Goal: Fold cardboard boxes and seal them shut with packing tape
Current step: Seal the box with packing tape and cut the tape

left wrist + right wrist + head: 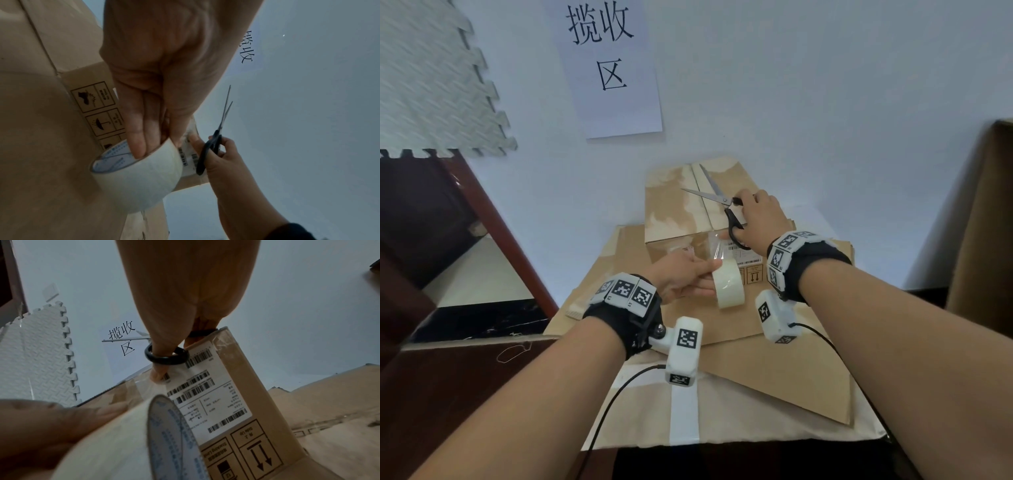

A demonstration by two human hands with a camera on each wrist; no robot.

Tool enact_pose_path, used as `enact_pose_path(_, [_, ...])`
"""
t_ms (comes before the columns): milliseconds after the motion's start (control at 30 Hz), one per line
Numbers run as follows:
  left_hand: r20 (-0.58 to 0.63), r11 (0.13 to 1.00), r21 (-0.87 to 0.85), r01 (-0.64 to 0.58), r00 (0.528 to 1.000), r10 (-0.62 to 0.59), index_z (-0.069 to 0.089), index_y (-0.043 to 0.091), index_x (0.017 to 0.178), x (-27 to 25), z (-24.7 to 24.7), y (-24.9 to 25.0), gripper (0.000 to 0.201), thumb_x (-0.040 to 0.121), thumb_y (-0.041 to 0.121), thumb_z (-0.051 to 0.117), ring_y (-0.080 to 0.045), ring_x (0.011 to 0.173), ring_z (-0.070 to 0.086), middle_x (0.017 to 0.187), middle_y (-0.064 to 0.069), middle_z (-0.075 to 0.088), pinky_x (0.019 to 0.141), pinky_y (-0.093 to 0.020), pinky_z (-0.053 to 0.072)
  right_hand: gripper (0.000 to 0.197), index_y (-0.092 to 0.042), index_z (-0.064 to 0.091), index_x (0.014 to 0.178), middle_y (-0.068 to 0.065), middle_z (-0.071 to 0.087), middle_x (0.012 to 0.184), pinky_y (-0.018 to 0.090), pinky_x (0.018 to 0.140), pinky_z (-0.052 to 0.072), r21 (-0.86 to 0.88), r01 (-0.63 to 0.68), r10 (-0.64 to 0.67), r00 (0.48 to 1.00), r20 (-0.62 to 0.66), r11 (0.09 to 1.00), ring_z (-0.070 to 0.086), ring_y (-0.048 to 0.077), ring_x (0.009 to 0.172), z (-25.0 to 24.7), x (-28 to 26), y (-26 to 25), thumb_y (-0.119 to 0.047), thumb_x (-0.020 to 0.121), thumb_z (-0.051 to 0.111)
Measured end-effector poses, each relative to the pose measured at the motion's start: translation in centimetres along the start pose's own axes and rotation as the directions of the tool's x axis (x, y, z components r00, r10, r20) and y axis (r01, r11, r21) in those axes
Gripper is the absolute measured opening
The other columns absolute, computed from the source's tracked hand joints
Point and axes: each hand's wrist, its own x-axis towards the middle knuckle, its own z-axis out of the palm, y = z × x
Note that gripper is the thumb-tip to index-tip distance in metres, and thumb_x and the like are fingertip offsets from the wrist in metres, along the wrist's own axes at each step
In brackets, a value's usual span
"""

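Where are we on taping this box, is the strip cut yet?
Done: the box is folded, flaps closed, clear tape running down its front. In hand: the left hand grips the tape roll, its strip not yet cut from the box; the right hand holds open scissors and presses the tape down. Left: cut the strip. Flat cardboard lies underneath, unfolded.

Closed brown cardboard box (678,209) stood on flattened cardboard sheets (756,359), shipping label facing forward. Whitish packing tape roll (729,286) stood on edge against its front; black-handled scissors (722,202) were open above its top.

Flattened cardboard sheets (774,370) lie stacked, and the folded box (678,212) stands directly on them.
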Motion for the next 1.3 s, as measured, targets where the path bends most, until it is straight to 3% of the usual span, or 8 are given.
enact_pose_path(267, [-0.114, 0.997, 0.028, -0.075, 0.990, 0.077, 0.050, 0.009, 0.099, 0.2, 0.3, -0.6, 0.016, 0.092, 0.014, 0.064, -0.019, 0.068, 0.071, 0.087, -0.011, 0.073, 0.064, -0.029, 0.061, 0.057, -0.014, 0.043, 0.127, 0.014, 0.046, 0.119, 0.034, 0.091, 0.040, -0.017, -0.010, 0.010, 1.000, -0.014, 1.000, 0.045, 0.029, 0.109, 0.4, 0.1, -0.2, -0.037, 0.082, 0.068])
enact_pose_path(433, [-0.014, 0.976, -0.212, -0.057, 0.998, 0.055, 0.056, 0.018, 0.125, 0.3, 0.0, -0.8, 0.029, 0.096, 0.011, 0.056, -0.028, 0.095, 0.070, 0.113, -0.011, 0.071, 0.080, -0.039, 0.060, 0.054, -0.013, 0.043, 0.128, 0.014, 0.046, 0.118, 0.034, 0.090, 0.039, -0.035, -0.002, 0.001, 1.000, -0.011, 0.999, 0.045, 0.031, 0.108, 0.5, 0.0, -0.1, -0.031, 0.082, 0.066])
enact_pose_path(567, [-0.052, 0.951, -0.308, -0.026, 0.999, 0.010, 0.062, 0.011, 0.118, 0.4, 0.6, -0.2, 0.026, 0.095, 0.022, 0.060, -0.019, 0.084, 0.070, 0.102, -0.010, 0.072, 0.063, -0.031, 0.060, 0.053, -0.014, 0.042, 0.127, 0.013, 0.046, 0.117, 0.033, 0.090, 0.040, -0.056, 0.013, -0.015, 1.000, -0.024, 0.998, 0.044, 0.029, 0.107, 0.6, -0.1, -0.1, -0.030, 0.082, 0.065])
enact_pose_path(667, [-0.094, 0.940, -0.338, -0.043, 0.995, 0.012, 0.060, 0.007, 0.120, 0.8, 1.2, -0.3, 0.028, 0.093, 0.011, 0.062, -0.017, 0.080, 0.067, 0.095, -0.007, 0.069, 0.055, -0.028, 0.058, 0.054, -0.015, 0.042, 0.127, 0.012, 0.045, 0.118, 0.032, 0.091, 0.038, -0.053, 0.015, -0.016, 1.000, -0.018, 0.998, 0.043, 0.028, 0.108, 0.6, -0.1, 0.0, -0.031, 0.081, 0.065])
enact_pose_path(867, [-0.070, 0.927, -0.374, -0.025, 0.998, -0.001, 0.056, 0.004, 0.128, 0.9, 0.5, -0.3, 0.038, 0.091, -0.001, 0.060, -0.019, 0.081, 0.072, 0.096, -0.011, 0.073, 0.060, -0.031, 0.060, 0.053, -0.014, 0.042, 0.129, 0.013, 0.044, 0.121, 0.033, 0.093, 0.039, -0.044, 0.009, -0.009, 1.000, -0.003, 0.999, 0.043, 0.029, 0.111, 0.3, -0.1, -0.1, -0.031, 0.084, 0.063])
enact_pose_path(1000, [-0.023, 0.938, -0.345, 0.005, 1.000, -0.014, 0.055, 0.003, 0.130, 0.6, 0.6, -0.3, 0.040, 0.090, -0.001, 0.061, -0.025, 0.095, 0.070, 0.111, -0.017, 0.070, 0.069, -0.035, 0.061, 0.054, -0.015, 0.041, 0.130, 0.013, 0.043, 0.123, 0.033, 0.095, 0.038, -0.030, -0.002, 0.003, 1.000, 0.020, 1.000, 0.041, 0.029, 0.113, 0.1, 0.0, -0.1, -0.031, 0.083, 0.063])
enact_pose_path(1167, [0.015, 0.939, -0.342, 0.025, 1.000, -0.021, 0.055, 0.001, 0.127, 0.7, 0.7, -0.3, 0.036, 0.091, -0.002, 0.058, -0.022, 0.078, 0.074, 0.094, -0.015, 0.073, 0.056, -0.029, 0.058, 0.053, -0.016, 0.042, 0.130, 0.012, 0.045, 0.121, 0.033, 0.093, 0.039, -0.029, 0.013, -0.013, 1.000, 0.001, 0.999, 0.043, 0.029, 0.112, 0.3, -0.2, 0.2, -0.031, 0.083, 0.063])
enact_pose_path(1300, [0.009, 0.940, -0.339, 0.024, 1.000, -0.022, 0.055, 0.005, 0.125, 1.0, 0.8, -0.8, 0.035, 0.091, -0.002, 0.059, -0.023, 0.081, 0.073, 0.102, -0.016, 0.071, 0.057, -0.030, 0.059, 0.053, -0.016, 0.042, 0.129, 0.012, 0.045, 0.120, 0.033, 0.091, 0.039, -0.030, 0.018, -0.018, 1.000, 0.000, 0.999, 0.042, 0.029, 0.111, 0.3, -0.1, 0.3, -0.031, 0.083, 0.063])
